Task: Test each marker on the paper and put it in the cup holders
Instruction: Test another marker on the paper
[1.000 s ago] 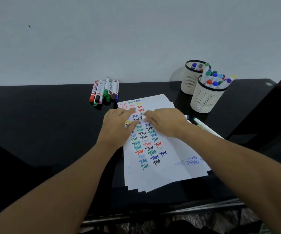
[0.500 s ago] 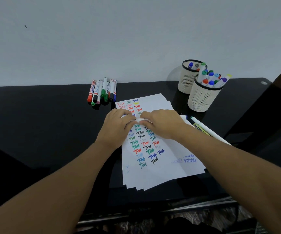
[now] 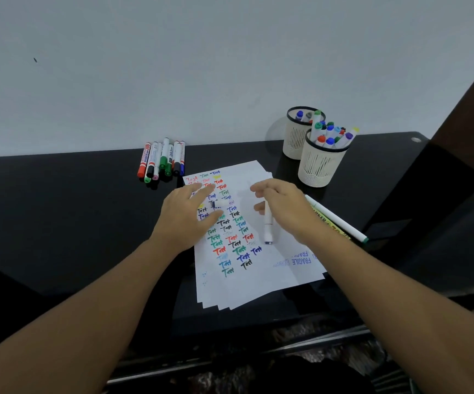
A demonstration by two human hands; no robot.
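A stack of white paper (image 3: 261,282) covered in coloured "Test" scribbles lies on the black table (image 3: 59,211). My right hand (image 3: 285,207) grips a white marker (image 3: 268,226) over the sheet, its dark tip pointing down toward me. To its left, my left hand (image 3: 186,216) pinches the marker's white cap (image 3: 219,204) between thumb and fingers just above the writing. Two white cup holders stand at the back right, the rear one (image 3: 294,145) and the front one (image 3: 317,173), both holding several capped markers.
Several capped markers (image 3: 162,163) lie in a row by the wall, left of the paper. Two more markers (image 3: 336,220) lie beside my right wrist at the paper's right edge. A dark wooden post (image 3: 457,143) rises at the far right.
My hands, joined on the marker over the paper, have pulled apart. The cap came off into my left hand, and my right hand swung the marker tip-down toward me.
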